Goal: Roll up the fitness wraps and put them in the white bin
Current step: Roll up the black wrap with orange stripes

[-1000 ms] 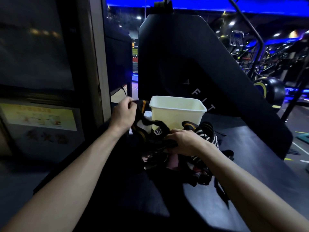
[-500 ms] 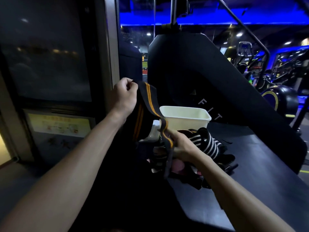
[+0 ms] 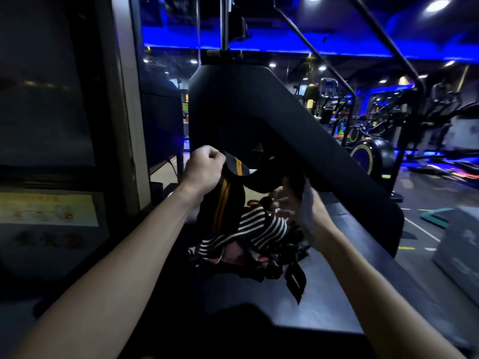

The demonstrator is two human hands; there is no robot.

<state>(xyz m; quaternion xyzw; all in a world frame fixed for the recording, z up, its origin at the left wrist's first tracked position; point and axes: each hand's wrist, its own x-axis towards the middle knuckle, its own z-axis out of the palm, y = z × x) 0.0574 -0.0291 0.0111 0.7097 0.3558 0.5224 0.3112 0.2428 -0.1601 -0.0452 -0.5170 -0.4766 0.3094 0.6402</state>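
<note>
Wrap in hand: black wrap with orange stripes point(image 3: 225, 200), lifted above the pile at frame centre.
Left hand point(image 3: 204, 172): fingers curled tight, pinching one end.
Right hand point(image 3: 298, 200): blurred; cannot tell its hold.
Pile: striped wraps point(image 3: 261, 226) on the dark table point(image 3: 324, 307).
Handling: likely light, limp, stretchy; grip the end, roll under tension.
White bin: hidden.

Both bare forearms reaching forward, left hand point(image 3: 204, 172) gripping the black wrap point(image 3: 228, 198) in a raised fist, right hand point(image 3: 298, 200) blurring just right of the wrap, fingers spreading
</note>
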